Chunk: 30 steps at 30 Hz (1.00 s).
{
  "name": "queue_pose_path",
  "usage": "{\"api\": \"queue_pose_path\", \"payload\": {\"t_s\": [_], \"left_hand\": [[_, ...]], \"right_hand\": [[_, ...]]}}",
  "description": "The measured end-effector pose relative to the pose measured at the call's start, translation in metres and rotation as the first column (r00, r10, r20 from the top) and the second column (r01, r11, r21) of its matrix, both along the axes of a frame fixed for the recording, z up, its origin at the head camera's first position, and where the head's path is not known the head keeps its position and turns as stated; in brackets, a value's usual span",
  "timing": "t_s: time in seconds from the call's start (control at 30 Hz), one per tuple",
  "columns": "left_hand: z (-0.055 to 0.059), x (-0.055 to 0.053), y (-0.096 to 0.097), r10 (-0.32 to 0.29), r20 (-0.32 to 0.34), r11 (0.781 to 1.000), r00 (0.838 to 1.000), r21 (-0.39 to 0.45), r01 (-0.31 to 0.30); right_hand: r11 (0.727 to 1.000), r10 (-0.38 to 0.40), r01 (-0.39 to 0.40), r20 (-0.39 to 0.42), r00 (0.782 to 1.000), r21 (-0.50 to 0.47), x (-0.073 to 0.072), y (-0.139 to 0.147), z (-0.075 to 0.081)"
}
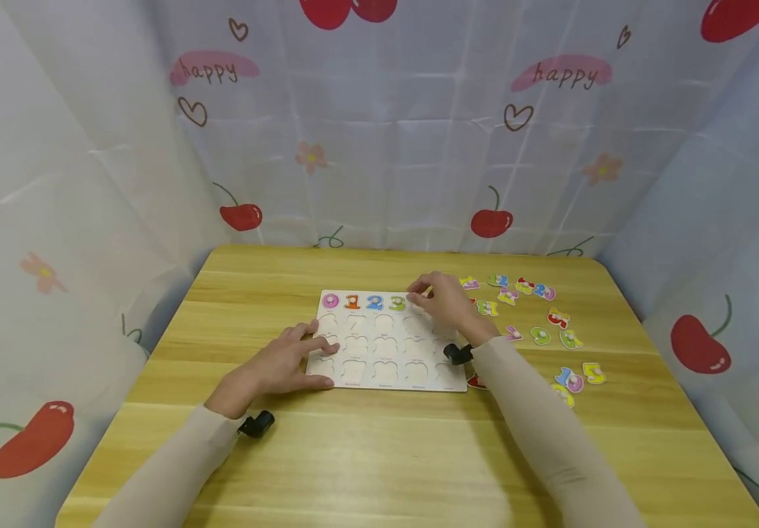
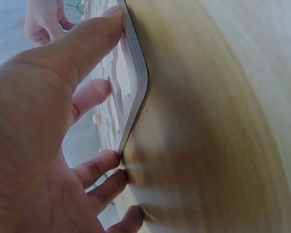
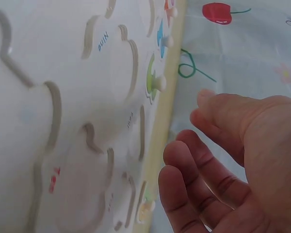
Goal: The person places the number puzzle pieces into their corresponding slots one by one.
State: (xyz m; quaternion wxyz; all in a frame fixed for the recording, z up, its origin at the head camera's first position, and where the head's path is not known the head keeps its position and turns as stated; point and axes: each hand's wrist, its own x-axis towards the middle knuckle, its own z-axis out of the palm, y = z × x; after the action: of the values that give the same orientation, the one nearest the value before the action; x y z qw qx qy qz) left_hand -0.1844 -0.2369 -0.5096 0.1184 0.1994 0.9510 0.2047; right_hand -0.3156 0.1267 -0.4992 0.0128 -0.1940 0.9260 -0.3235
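A white wooden puzzle board [image 1: 369,382] with number-shaped cutouts lies on the table. In its back row sit a pink 0 [image 1: 331,301], an orange 1 [image 1: 352,302], a blue 2 [image 1: 375,302] and a green 3 [image 1: 397,302], each with a small knob. My left hand [image 1: 281,364] rests spread at the board's left end, thumb on the front left corner and index finger over a cutout. Just right of the green 3, my right hand [image 1: 441,299] hovers at the back edge. In the right wrist view its loosely bent fingers [image 3: 177,187] hold nothing.
Loose number pieces lie scattered right of the board, among them a yellow 5 [image 1: 593,373], a green 9 [image 1: 540,336] and a blue-and-pink piece [image 1: 544,292]. My right forearm crosses the board's right end. A cherry-printed curtain [image 1: 379,183] hangs behind the wooden table [image 1: 353,455].
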Motion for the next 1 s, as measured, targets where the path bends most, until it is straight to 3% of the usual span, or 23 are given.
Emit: {"api": "queue_pose_path", "payload": {"t_s": [0.3, 0.53, 0.73, 1.0], "left_hand": [[-0.001, -0.001, 0.001, 0.004, 0.009, 1.000, 1.000, 0.005, -0.004], [-0.001, -0.002, 0.002, 0.004, 0.001, 1.000, 1.000, -0.002, -0.004], [-0.002, -0.002, 0.002, 0.002, -0.001, 1.000, 1.000, -0.005, -0.002], [-0.003, -0.002, 0.001, 0.010, 0.006, 1.000, 1.000, -0.006, -0.010]], "right_hand": [[1.000, 0.004, -0.004, -0.019, 1.000, 0.018, 0.014, 0.029, 0.012], [1.000, 0.022, -0.021, -0.058, 0.998, 0.014, 0.029, 0.059, 0.009], [0.999, 0.029, -0.029, -0.031, 0.999, 0.024, 0.045, 0.085, 0.003], [0.993, 0.110, -0.109, -0.046, 0.993, 0.034, 0.067, 0.115, 0.000]]}}
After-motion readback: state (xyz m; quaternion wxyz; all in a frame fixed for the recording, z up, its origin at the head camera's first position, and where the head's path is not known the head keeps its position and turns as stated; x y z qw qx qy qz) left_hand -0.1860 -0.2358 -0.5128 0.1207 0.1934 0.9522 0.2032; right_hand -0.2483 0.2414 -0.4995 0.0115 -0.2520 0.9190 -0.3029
